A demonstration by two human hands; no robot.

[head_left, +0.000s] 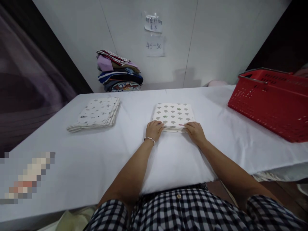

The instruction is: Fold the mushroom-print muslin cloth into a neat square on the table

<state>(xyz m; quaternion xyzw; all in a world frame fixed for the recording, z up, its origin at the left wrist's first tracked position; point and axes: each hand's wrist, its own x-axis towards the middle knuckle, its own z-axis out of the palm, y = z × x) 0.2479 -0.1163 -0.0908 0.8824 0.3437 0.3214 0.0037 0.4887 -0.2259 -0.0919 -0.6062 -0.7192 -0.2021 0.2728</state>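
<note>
Both of the person's hands are out in front of them on the white-covered table [79, 166], set on the near edge of a folded cloth [173, 115] printed with small grey and green tree shapes. The left hand [154, 129] is curled tight at the cloth's near left corner, knuckles up and fingertips tucked against the layered edge. A thin bracelet [149, 139] sits on that wrist. The right hand [196, 131] is closed narrowly too, fingers laid over the near right corner. Its thumb is out of sight, so I cannot tell how far it goes under the layers. The cloth lies just beyond both sets of knuckles, spanning the gap between the hands and reaching away from them toward the wall, flat and squared. Well off to the left of the left hand lies a second folded cloth [97, 112], pale with a sparse print, apart from the first. Farther beyond that hand, against the wall, stands a pile of fabrics [119, 72] in mixed colours. To the right of the right hand, well apart, a red basket [271, 99] sits on the table. Straight beyond the hands, two paper notes [154, 35] are stuck on the wall.
</note>
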